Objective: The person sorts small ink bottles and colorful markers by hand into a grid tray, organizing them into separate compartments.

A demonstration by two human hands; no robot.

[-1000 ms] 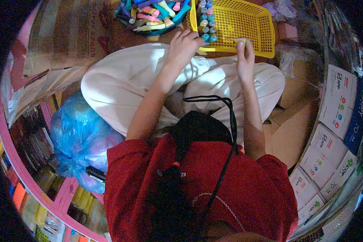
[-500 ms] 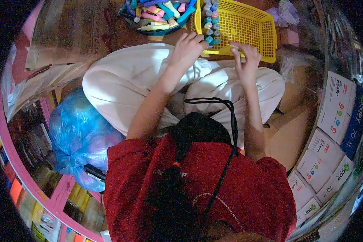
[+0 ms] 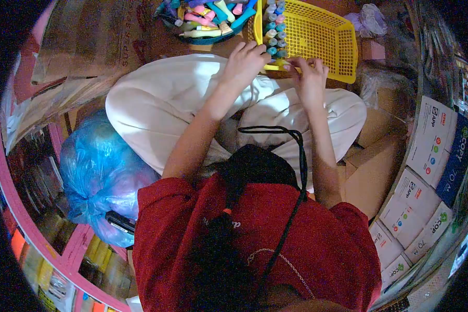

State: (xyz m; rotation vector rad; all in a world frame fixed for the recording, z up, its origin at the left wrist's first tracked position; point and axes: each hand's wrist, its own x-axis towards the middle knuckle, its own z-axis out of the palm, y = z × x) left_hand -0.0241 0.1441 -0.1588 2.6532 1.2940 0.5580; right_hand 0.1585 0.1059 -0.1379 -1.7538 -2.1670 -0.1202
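A yellow plastic basket (image 3: 317, 39) lies in front of my crossed legs. Along its left side stand small tubes (image 3: 271, 34) with coloured tops, packed in two rows. My left hand (image 3: 246, 63) is closed at the near left corner, its curled fingers on the rim. At the near end of the rows, my right hand (image 3: 308, 78) pinches with thumb and forefinger; whatever is in the pinch is too small to name. A dark round bowl (image 3: 205, 39) of mixed colourful tubes (image 3: 197, 32) stands left of the basket.
A blue plastic bag (image 3: 101, 171), stuffed full, sits by my left side near pink shelving (image 3: 80, 244). Copy paper boxes (image 3: 424, 140) are stacked on the right. Cardboard (image 3: 88, 44) leans at the upper left. A crumpled clear bag (image 3: 372, 20) lies beyond the basket.
My right hand has moved left along the basket's near edge to the end of the tube rows. My left hand has stayed at the corner.
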